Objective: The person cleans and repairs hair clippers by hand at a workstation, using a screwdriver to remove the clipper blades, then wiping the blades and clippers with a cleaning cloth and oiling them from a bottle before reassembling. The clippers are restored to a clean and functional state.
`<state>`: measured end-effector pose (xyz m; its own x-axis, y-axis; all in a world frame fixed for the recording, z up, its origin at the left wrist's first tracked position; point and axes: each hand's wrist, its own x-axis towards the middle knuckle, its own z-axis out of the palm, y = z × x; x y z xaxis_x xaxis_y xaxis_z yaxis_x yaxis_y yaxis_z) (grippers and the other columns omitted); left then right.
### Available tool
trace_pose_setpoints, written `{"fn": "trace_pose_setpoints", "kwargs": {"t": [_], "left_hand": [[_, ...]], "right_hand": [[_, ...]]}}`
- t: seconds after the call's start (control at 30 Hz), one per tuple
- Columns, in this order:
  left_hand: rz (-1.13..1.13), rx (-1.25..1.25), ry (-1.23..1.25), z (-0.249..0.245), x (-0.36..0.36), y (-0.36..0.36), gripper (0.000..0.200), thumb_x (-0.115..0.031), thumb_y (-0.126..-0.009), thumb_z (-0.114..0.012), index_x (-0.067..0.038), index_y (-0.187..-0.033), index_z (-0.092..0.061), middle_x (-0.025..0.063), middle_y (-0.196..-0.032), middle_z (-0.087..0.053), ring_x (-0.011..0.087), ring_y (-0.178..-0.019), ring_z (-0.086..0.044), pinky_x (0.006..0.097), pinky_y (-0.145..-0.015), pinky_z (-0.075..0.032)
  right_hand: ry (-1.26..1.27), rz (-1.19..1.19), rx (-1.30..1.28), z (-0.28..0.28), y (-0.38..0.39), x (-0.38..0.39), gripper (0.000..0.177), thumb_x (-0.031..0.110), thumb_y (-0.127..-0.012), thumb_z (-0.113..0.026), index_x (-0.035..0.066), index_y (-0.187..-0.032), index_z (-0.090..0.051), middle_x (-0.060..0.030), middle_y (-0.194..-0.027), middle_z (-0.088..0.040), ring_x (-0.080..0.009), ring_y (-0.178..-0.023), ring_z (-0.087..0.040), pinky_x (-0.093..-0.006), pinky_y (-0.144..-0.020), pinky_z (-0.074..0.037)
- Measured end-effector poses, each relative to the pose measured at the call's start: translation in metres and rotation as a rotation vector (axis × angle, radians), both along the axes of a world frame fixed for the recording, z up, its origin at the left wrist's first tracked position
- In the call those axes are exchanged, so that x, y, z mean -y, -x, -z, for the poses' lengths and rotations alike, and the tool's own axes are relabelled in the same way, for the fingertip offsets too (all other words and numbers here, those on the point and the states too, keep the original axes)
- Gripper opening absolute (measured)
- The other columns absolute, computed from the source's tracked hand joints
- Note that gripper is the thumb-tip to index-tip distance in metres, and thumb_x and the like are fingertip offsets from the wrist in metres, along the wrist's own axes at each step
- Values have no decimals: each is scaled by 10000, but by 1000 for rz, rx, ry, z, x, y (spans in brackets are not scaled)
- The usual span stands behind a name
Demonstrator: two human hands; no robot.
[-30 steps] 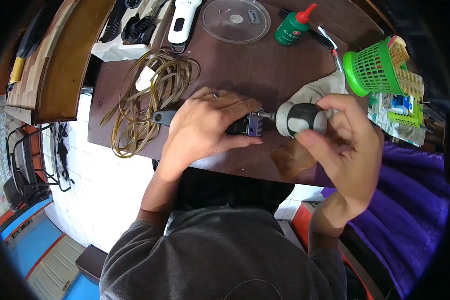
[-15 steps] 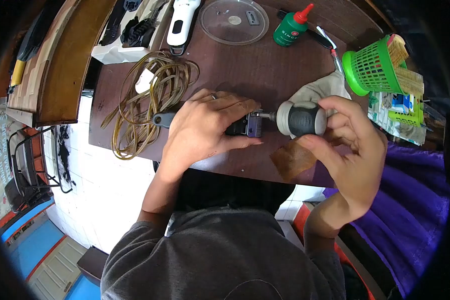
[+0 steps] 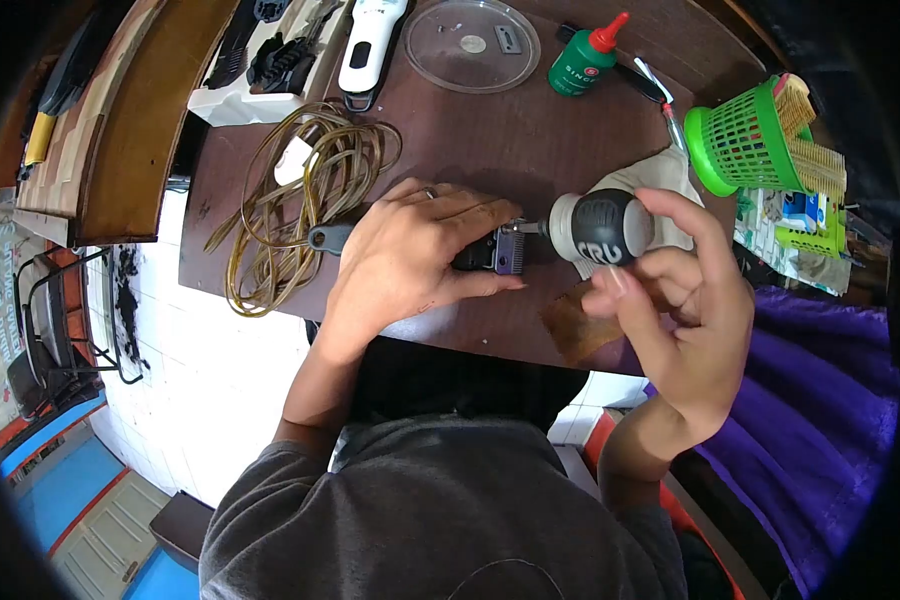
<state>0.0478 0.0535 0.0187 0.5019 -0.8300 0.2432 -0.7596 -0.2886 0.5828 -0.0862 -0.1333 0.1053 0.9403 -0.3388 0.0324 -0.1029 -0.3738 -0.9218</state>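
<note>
My left hand (image 3: pixel 400 245) is wrapped over a black hair clipper (image 3: pixel 482 253), pressing it flat on the brown table. The clipper's toothed blade points right, and its tail end shows behind my wrist. Against the blade end rests the tip of a stubby screwdriver (image 3: pixel 600 228) with a fat grey and black handle. My right hand (image 3: pixel 695 320) has its index finger and thumb at the handle's right end, the other fingers curled. Beneath the handle lie a pale cloth (image 3: pixel 670 172) and a brown patch of sandpaper or leather (image 3: pixel 578 325).
A coiled cord (image 3: pixel 315 200) lies left of the clipper. Behind stand a white clipper (image 3: pixel 370 50), a tray of attachments (image 3: pixel 240 108), a round clear lid (image 3: pixel 440 70) and a green oil bottle (image 3: pixel 578 68). At right, a green basket (image 3: pixel 740 135) holds combs.
The screwdriver handle has turned, so white lettering now shows on it. My right thumb and fingers have shifted around the handle. The left hand and clipper stay put.
</note>
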Motion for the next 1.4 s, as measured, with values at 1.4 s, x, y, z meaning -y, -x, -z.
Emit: {"fn": "trace_pose_setpoints", "kwargs": {"t": [1.4], "left_hand": [[-28,47,58,2,3,2,565,-434,-693,-829,-86,-1126,-723,89,-1017,-731,270,-943,-691,356,-831,-501]], "right_hand": [[246,-2,263,35,-25,18,543,150,-710,-885,69,-1207,-680,-42,-896,-660,-105,-663,-604,-235,-517,-469]]}}
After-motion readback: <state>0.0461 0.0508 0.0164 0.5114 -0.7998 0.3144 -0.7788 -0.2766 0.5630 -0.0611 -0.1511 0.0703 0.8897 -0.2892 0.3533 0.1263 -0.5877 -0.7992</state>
